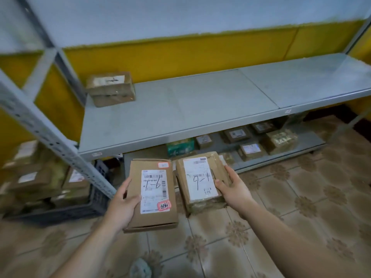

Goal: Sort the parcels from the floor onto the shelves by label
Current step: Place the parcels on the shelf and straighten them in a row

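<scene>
Two labelled parcels are held side by side above a tiled floor [281,207], before a grey shelf [200,105] bearing one box [110,89] at its back left: a flat parcel [154,197] is gripped by the left hand [122,199], thumb curled over it, and a taped parcel [200,181] likewise by the right hand [232,189].

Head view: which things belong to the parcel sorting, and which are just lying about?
Job: flat parcel in left hand; taped parcel in right hand; shelf; lone parcel on it; lower-shelf parcels.
Lying about: black crate at left; grey lump on the floor.
</scene>
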